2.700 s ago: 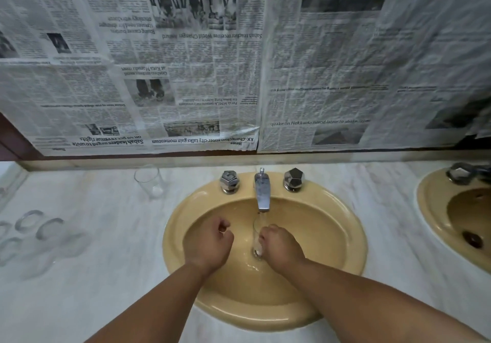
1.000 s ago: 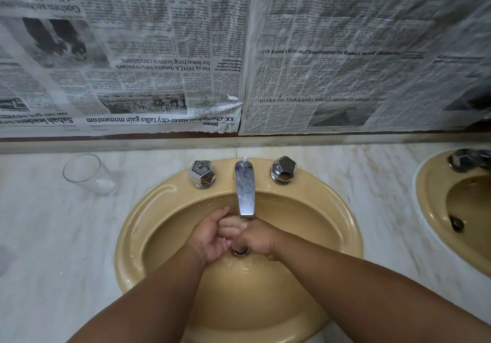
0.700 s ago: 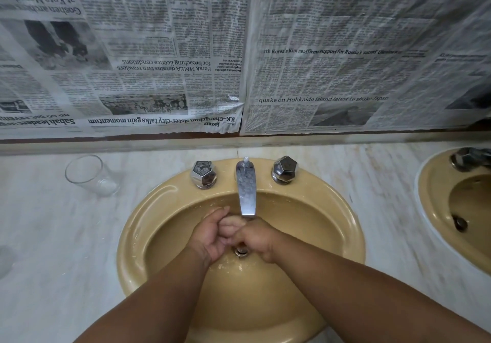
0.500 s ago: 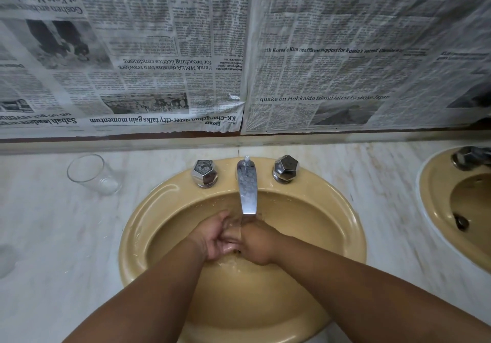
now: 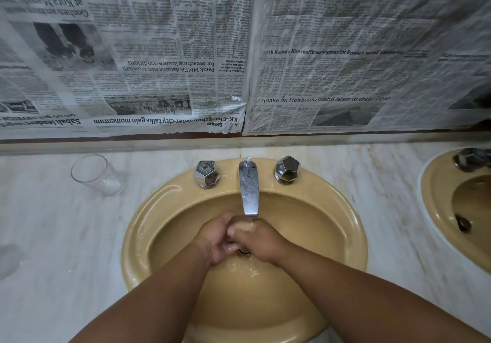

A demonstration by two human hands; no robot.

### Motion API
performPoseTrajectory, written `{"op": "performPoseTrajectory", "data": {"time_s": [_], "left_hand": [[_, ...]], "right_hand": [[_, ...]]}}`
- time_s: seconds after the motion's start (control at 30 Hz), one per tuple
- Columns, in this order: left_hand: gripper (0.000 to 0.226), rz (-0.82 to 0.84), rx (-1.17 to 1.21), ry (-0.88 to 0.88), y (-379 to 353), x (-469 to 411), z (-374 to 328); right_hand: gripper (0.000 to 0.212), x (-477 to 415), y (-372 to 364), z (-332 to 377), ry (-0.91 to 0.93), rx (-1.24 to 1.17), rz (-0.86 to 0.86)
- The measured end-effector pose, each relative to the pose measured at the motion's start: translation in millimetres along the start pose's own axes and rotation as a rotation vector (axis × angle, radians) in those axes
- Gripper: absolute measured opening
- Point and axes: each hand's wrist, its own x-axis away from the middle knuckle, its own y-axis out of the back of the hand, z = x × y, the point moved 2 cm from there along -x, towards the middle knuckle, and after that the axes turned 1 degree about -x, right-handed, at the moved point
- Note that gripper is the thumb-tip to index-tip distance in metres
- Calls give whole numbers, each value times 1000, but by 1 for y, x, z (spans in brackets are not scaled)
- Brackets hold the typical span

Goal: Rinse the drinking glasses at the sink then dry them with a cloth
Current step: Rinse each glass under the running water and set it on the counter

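My left hand and right hand meet, fingers curled against each other, just below the chrome spout of a mustard-yellow basin, with water pooling in the bowl beneath them. Whatever they enclose is hidden. Two faceted chrome knobs flank the spout. A clear drinking glass stands on the marble tabletop, left of the basin. Newspaper sheets cover the wall behind. A second yellow basin shows at the right edge.

Two hands, two yellow sinks, one spout, one standing glass.
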Motion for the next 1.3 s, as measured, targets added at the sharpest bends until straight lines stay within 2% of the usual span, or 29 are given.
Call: {"op": "performPoseTrajectory", "data": {"time_s": [0.03, 0.07, 0.13, 0.17, 0.2, 0.27, 0.3, 0.37, 0.43, 0.5, 0.53, 0.57, 0.63, 0.7, 0.77, 0.8, 0.87, 0.9, 0.97, 1.0, 1.03, 1.07, 1.13, 1.17, 1.23, 1.3], "left_hand": [[6, -10, 43, -78, 1, -1, 1], [9, -13, 74, -137, 2, -2, 2], [8, -18, 78, -162, 2, -6, 1], [6, -20, 73, -150, 1, -5, 1], [15, -29, 65, -121, 0, -5, 1], [31, -67, 68, -77, -3, -4, 0], [33, -81, 50, -61, -6, -2, -1], [34, -97, -55, -32, -7, -3, -1], [35, -107, -190, -31, -11, -4, -3], [35, -95, -289, -52, -16, -3, -1], [35, -89, -316, -78, -19, 0, 1], [34, -90, -349, -135, -23, 3, 2], [34, -95, -449, -350, -29, 8, 5], [39, -131, -763, -617, -26, 1, 7], [36, -174, -966, -721, -20, -7, 7], [27, -159, -936, -715, -19, -8, 6], [8, -157, -688, -576, -20, -10, 0], [12, -180, -492, -393, -16, -15, -3], [35, -169, -203, 48, -9, -12, -11], [44, -169, -177, 162, -5, -9, -12], [47, -154, -187, 189, -4, -3, -13], [44, -131, -215, 133, -5, 2, -13], [28, -133, -312, -161, -9, 13, -12], [21, -158, -404, -351, -9, 15, -9], [11, -180, -644, -620, -6, 15, 0], [12, -169, -742, -680, -3, 13, 7]], "right_hand": [[22, -1, 0, -1, -98, -149, -72], [25, -2, 1, -3, -185, -234, -113], [32, -4, 3, -5, -215, -256, -165], [34, -5, 3, -6, -158, -185, -225], [39, -4, 2, -6, -87, -40, -316], [59, 2, 0, -9, 28, 381, -573], [68, 7, -3, -11, 88, 527, -641], [82, 8, -1, -14, 168, 590, -680], [78, 5, 16, -14, 126, 494, -619], [46, 5, 23, -6, -28, 239, -523], [27, 4, 22, -5, -119, 47, -490], [17, 3, 21, -5, -210, -140, -488], [23, 2, 22, -9, -397, -425, -483], [28, 2, 27, -11, -585, -645, -445], [28, 4, 29, -7, -651, -679, -453], [25, 7, 26, -2, -618, -650, -449], [10, 3, 17, 1, -436, -544, -462], [18, 3, 12, 3, -293, -434, -480], [41, -3, 5, -7, -49, -88, -490], [48, -4, 5, -10, -8, 79, -489], [51, -6, 4, -13, 0, 179, -490], [48, -7, 4, -15, -6, 191, -488], [33, -6, 2, -9, -125, -40, -510], [26, -7, 4, -9, -257, -213, -518], [31, -3, 7, -6, -550, -462, -478], [33, 2, 6, -6, -641, -480, -421]]}}
